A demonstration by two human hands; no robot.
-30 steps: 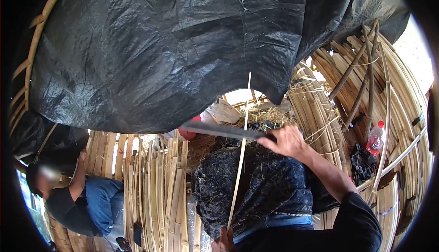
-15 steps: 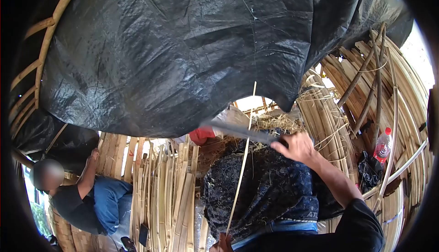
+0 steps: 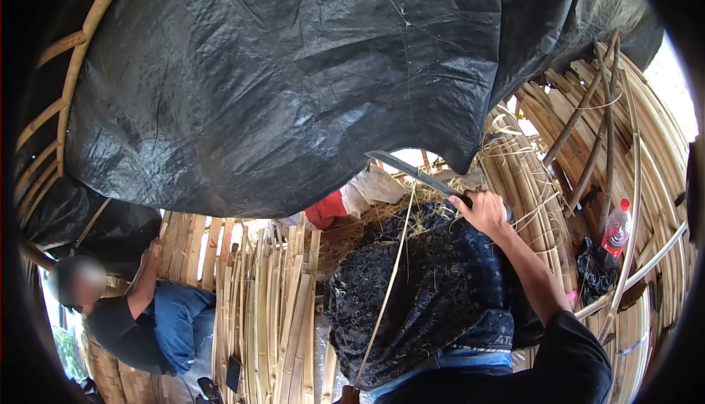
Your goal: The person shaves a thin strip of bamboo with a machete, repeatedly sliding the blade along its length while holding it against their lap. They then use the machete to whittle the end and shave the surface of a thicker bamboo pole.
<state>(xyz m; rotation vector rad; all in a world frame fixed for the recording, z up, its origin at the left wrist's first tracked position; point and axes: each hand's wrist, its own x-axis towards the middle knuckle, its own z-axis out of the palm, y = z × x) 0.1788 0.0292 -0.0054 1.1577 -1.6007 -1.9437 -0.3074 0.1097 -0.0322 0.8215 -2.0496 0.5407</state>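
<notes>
My right hand [image 3: 485, 212] is wrapped round the handle of a machete [image 3: 417, 174], its long dark blade pointing up and to the left. From the bottom edge, a thin pale bamboo strip [image 3: 386, 290] runs up over my lap, and its far end meets the blade. My left hand [image 3: 349, 395], partly cut off by the frame edge, grips the strip's near end. Under the strip, a dark patterned cloth [image 3: 418, 308] covers my legs, with pale shavings scattered on it.
Black plastic sheeting [image 3: 294, 96] hangs low ahead. Bamboo slats [image 3: 253, 308] stand at left, beside a seated person [image 3: 132, 316]. A bundle of strips [image 3: 525, 191], crossed poles [image 3: 602, 125] and a red-labelled bottle [image 3: 615, 231] are at right. Loose shavings [image 3: 440, 187] lie beyond the cloth.
The machete has moved up and away along the strip to its far end, my right hand rising with it. My left hand has shifted slightly down and left.
</notes>
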